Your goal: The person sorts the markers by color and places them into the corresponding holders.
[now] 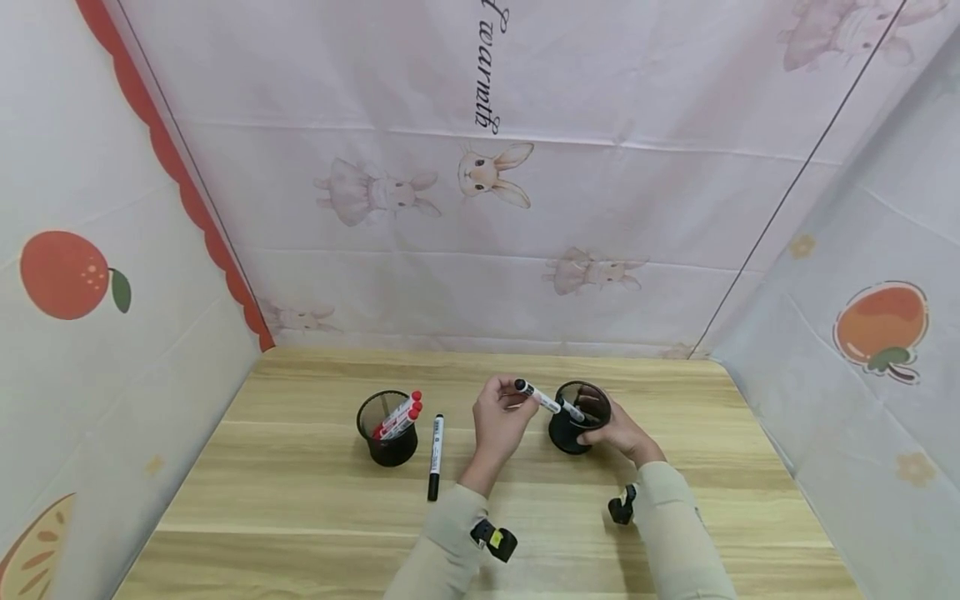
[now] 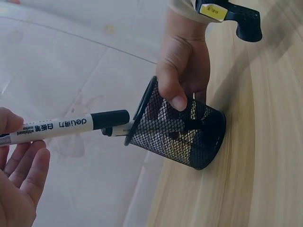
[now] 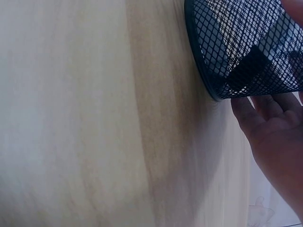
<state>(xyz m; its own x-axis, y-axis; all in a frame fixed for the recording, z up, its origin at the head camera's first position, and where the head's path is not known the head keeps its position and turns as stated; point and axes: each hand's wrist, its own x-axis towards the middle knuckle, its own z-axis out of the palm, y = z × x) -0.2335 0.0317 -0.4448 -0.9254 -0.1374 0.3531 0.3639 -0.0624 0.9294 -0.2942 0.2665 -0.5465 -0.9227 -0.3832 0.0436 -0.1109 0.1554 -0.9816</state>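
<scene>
My left hand [image 1: 501, 421] pinches a white whiteboard marker [image 2: 57, 128] with a black cap. The marker's black end points at the mouth of a black mesh pen holder [image 1: 567, 437] and overlaps its rim in the left wrist view. Around the far side of this holder, my right hand [image 1: 621, 432] grips it, thumb across the mesh and fingers behind. The holder stands on the wooden table, its open top facing up. Inside it leans another white and black marker [image 2: 158, 126], its end poking past the rim.
To the left, a second black mesh pen holder [image 1: 392, 452] contains several red-capped markers [image 1: 401, 417]. A loose black-capped marker [image 1: 437, 454] lies on the table [image 1: 300, 500] between that holder and my left hand. Printed cloth walls [image 1: 420, 300] rise behind and at both sides.
</scene>
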